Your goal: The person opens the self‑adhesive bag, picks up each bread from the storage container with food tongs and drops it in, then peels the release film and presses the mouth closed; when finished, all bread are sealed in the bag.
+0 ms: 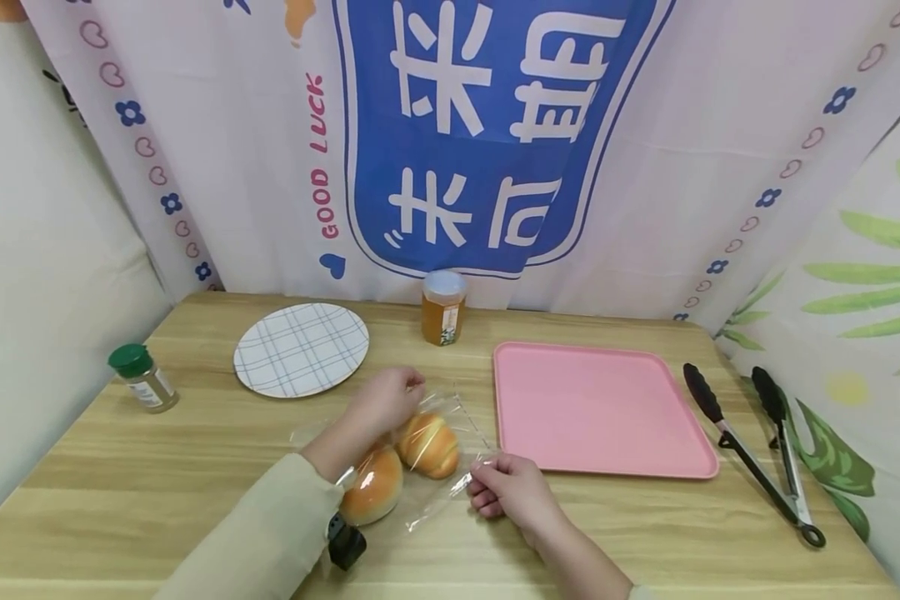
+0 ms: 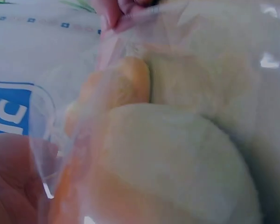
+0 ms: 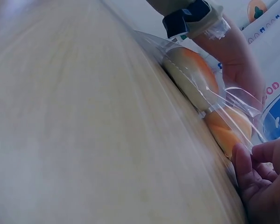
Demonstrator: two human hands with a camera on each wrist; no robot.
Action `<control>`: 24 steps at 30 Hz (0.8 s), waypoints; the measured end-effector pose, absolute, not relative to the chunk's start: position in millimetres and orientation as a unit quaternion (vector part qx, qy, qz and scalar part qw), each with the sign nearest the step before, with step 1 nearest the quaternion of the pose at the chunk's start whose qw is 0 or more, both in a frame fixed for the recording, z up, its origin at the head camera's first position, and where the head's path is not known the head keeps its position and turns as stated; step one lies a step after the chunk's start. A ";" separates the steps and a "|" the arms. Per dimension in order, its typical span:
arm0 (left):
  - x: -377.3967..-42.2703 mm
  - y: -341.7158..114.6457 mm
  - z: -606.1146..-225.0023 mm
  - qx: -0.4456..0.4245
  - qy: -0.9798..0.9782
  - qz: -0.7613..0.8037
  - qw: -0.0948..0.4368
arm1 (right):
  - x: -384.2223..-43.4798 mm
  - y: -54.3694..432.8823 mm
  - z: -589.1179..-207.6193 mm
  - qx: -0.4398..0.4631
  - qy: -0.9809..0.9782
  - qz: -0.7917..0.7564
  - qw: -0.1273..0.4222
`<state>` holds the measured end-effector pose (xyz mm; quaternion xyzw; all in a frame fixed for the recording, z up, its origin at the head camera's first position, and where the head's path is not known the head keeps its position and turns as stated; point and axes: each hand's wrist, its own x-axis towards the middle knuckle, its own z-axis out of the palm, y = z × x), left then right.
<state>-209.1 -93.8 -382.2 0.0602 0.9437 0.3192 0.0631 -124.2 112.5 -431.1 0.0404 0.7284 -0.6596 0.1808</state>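
A clear plastic bag (image 1: 438, 504) lies on the table with two bread pieces inside. One is a round bun (image 1: 375, 486), the other a ridged, croissant-like roll (image 1: 429, 446) to its right. My right hand (image 1: 513, 496) pinches the bag's near right edge between thumb and curled fingers. Reaching over the bag, my left hand (image 1: 386, 404) has its fingers curled at the bag's far edge, gripping the film there. In the left wrist view, the bun (image 2: 172, 158) fills the foreground behind the film, and part of the left hand (image 2: 18, 177) shows beside it.
Right of the bag lies a pink tray (image 1: 592, 408), with black-tipped tongs (image 1: 765, 475) beyond it. A checked plate (image 1: 300, 350) and a green-capped spice jar (image 1: 142, 379) stand at the left. A jar of amber contents (image 1: 443, 312) is at the back by the curtain.
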 end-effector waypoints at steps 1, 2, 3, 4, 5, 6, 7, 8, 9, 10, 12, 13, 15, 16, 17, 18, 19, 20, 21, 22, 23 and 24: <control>-211.7 -93.4 -383.8 0.057 0.942 0.323 0.075 | -124.2 112.6 -431.2 0.040 0.728 -0.660 0.181; -213.9 -92.7 -385.2 0.056 0.940 0.325 0.084 | -124.1 112.6 -431.3 0.039 0.729 -0.659 0.181; -215.9 -92.4 -386.9 0.056 0.939 0.327 0.090 | -124.1 112.6 -431.4 0.040 0.729 -0.659 0.181; -217.7 -92.1 -388.9 0.056 0.938 0.328 0.094 | -124.0 112.7 -431.5 0.040 0.729 -0.659 0.181; -218.9 -91.9 -390.5 0.058 0.937 0.329 0.098 | -124.0 112.7 -431.6 0.040 0.730 -0.658 0.181; -219.8 -92.0 -392.2 0.061 0.937 0.330 0.100 | -124.0 112.8 -431.7 0.041 0.730 -0.658 0.181; -220.5 -92.0 -394.2 0.064 0.937 0.329 0.100 | -123.9 112.8 -431.8 0.041 0.730 -0.658 0.180; -220.8 -92.1 -396.3 0.068 0.937 0.329 0.097 | -123.9 112.7 -432.1 0.042 0.731 -0.657 0.179; -221.2 -92.4 -398.7 0.071 0.936 0.331 0.096 | -123.9 112.6 -432.4 0.043 0.732 -0.656 0.176; -221.1 -93.8 -400.8 0.074 0.935 0.335 0.093 | -123.5 111.5 -432.7 0.043 0.735 -0.654 0.173; -220.7 -96.9 -403.2 0.076 0.930 0.348 0.085 | -123.2 109.4 -433.4 0.043 0.738 -0.653 0.166; -220.3 -98.2 -403.3 0.072 0.927 0.360 0.082 | -123.2 108.6 -433.8 0.043 0.740 -0.651 0.161; -218.9 -101.3 -401.9 0.062 0.919 0.382 0.075 | -123.6 108.1 -433.7 0.044 0.747 -0.647 0.146; -217.4 -103.0 -400.4 0.058 0.913 0.398 0.069 | -124.1 108.3 -433.4 0.043 0.750 -0.645 0.137; -215.3 -104.8 -398.0 0.050 0.908 0.412 0.063 | -124.7 108.9 -432.4 0.043 0.753 -0.643 0.128; -213.1 -106.8 -395.6 0.044 0.901 0.428 0.055 | -125.3 109.8 -431.0 0.041 0.758 -0.640 0.116; -210.1 -109.1 -393.2 0.038 0.894 0.444 0.050 | -125.7 110.8 -429.1 0.038 0.763 -0.637 0.102; -206.9 -111.9 -390.9 0.034 0.888 0.458 0.042 | -126.1 111.8 -426.6 0.035 0.768 -0.633 0.088; -203.4 -114.8 -388.3 0.034 0.882 0.470 0.031 | -126.3 112.8 -423.9 0.032 0.773 -0.629 0.074; -199.5 -117.9 -386.1 0.034 0.875 0.482 0.020 | -126.2 113.9 -421.0 0.028 0.777 -0.627 0.060; -195.8 -120.9 -383.8 0.028 0.869 0.494 0.012 | -126.1 115.0 -417.5 0.028 0.781 -0.623 0.047; -191.8 -123.8 -381.9 0.027 0.861 0.508 0.006 | -125.8 116.3 -413.6 0.026 0.783 -0.621 0.036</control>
